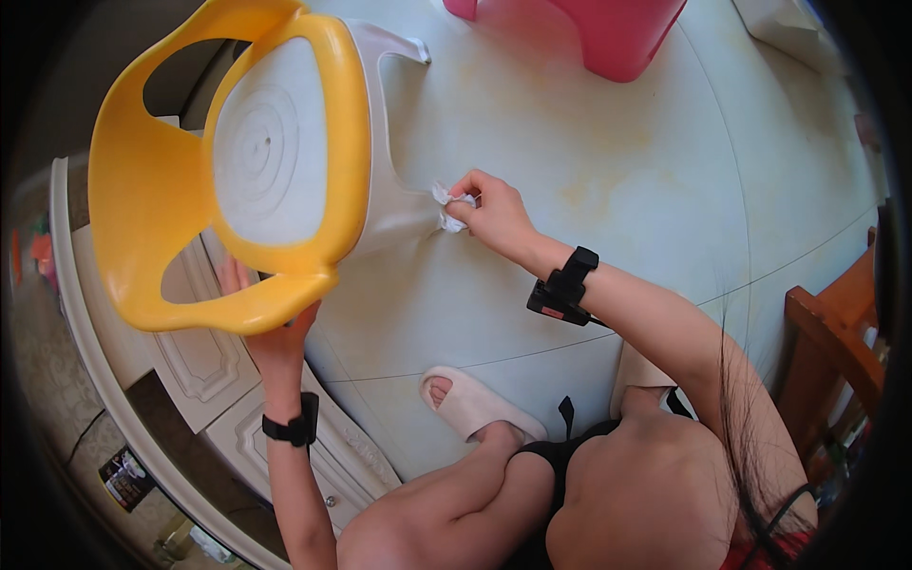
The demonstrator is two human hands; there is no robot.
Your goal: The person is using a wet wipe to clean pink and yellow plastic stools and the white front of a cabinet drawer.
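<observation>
A small plastic chair (348,142) with a yellow back, arms and seat rim, a white seat panel and pale legs is held up at the left, tilted. My left hand (282,340) grips its yellow arm from below; some fingers show through the gap under the arm, the rest are behind it. Pinched in the fingers of my right hand (501,217) is a crumpled white tissue (460,215). It is at the end of one of the chair's pale legs (404,211), and the fingertips are partly covered by the tissue.
A pink plastic stool (617,38) stands on the pale tiled floor (608,171) at the far side. Cream cabinets (204,366) line the left, below a countertop edge (104,380). Brown wooden furniture (836,328) is at the right. My slippered foot (475,404) rests in front.
</observation>
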